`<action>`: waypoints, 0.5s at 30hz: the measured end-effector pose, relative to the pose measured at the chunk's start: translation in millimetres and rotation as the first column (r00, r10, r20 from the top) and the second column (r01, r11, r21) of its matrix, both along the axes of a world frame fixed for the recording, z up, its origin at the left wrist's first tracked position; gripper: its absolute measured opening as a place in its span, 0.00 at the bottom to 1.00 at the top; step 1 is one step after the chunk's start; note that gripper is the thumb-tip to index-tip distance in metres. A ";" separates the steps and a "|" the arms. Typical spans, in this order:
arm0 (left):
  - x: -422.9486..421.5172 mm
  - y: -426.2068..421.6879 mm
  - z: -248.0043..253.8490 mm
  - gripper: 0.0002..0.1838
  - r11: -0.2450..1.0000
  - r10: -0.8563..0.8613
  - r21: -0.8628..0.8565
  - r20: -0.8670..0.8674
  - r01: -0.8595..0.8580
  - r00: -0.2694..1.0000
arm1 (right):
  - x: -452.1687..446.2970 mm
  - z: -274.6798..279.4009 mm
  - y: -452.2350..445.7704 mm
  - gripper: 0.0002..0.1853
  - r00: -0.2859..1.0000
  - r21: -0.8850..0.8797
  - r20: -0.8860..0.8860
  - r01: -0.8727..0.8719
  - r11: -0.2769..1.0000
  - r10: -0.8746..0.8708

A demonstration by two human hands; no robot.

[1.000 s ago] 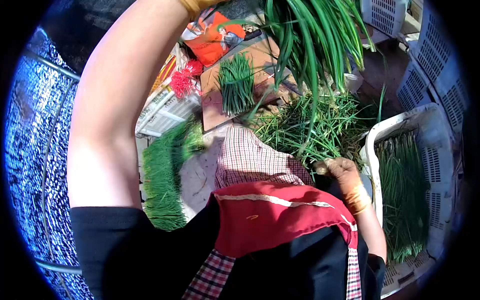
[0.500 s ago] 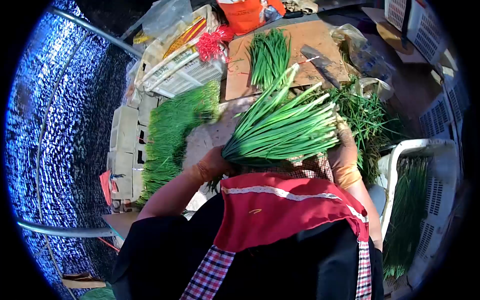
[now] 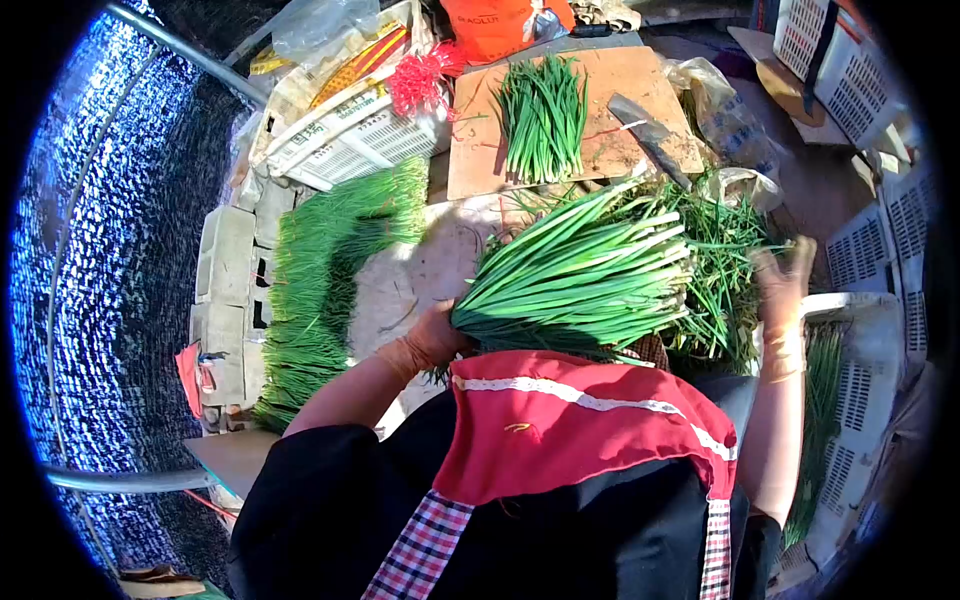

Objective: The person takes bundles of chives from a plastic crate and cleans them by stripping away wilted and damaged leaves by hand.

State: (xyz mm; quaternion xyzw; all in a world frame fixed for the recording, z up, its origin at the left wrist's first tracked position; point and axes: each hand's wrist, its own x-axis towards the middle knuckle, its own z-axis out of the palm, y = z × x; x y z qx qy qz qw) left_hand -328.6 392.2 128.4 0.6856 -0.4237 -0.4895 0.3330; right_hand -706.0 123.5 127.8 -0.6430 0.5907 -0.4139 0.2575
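Note:
My left hand is closed round the leafy end of a large bunch of garlic chives, held above my lap with the pale stem ends fanned out to the right. My right hand is off the bunch, with its fingers apart and nothing visible in them. It is out to the right, beside a heap of loose trimmed greens. On the board ahead lie a smaller bunch of chives and a wide-bladed knife.
Rows of upright chives stand at the left beside hollow blocks. Behind them is a white crate with red ties on its edge. Another white crate with chives is at the right. An orange bag sits at the back.
My right hand has left the stem ends of the bunch and swung out to the right with spread fingers. The left hand keeps its hold, and the view has shifted slightly.

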 end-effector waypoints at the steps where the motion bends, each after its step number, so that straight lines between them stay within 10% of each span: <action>1: -0.5 1.2 -0.8 0.21 1.000 0.006 -0.007 -0.002 -0.006 1.000 | 32.3 15.8 36.7 0.44 0.844 0.249 0.488 -0.380 0.891 0.223; 2: -1.7 1.6 -1.3 0.21 0.999 -0.012 -0.045 0.040 0.014 0.999 | 47.5 0.1 45.7 0.40 0.652 0.064 0.544 -0.659 0.749 0.528; 3: -2.7 3.0 -0.5 0.22 0.996 -0.027 -0.080 0.084 0.034 0.996 | 65.5 5.3 59.1 0.32 0.601 0.214 0.653 -0.731 0.648 0.462; 5: -6.5 7.2 5.1 0.21 0.993 0.062 0.100 0.071 -0.069 0.996 | 74.8 -9.5 58.4 0.16 0.639 0.317 0.717 -0.657 0.684 0.280; 7: -14.8 10.8 -1.9 0.19 0.991 0.082 -0.118 0.157 -0.063 0.984 | 57.7 -7.7 37.0 0.09 0.701 0.150 0.625 -0.539 0.828 0.343; 9: -9.6 20.5 -19.8 0.22 0.985 0.082 -0.165 0.166 -0.055 0.983 | 25.0 5.0 -0.9 0.07 0.864 0.196 0.472 -0.296 0.935 0.175; 13: -7.2 18.9 -19.1 0.28 0.998 0.033 -0.067 0.425 -0.005 0.905 | 86.5 95.7 32.6 0.13 0.663 0.007 0.603 -0.561 0.828 0.444; 15: -13.5 13.5 -9.7 0.29 0.999 0.028 -0.033 0.456 -0.015 0.890 | 96.5 86.3 27.1 0.14 0.676 0.298 0.594 -0.689 0.661 0.437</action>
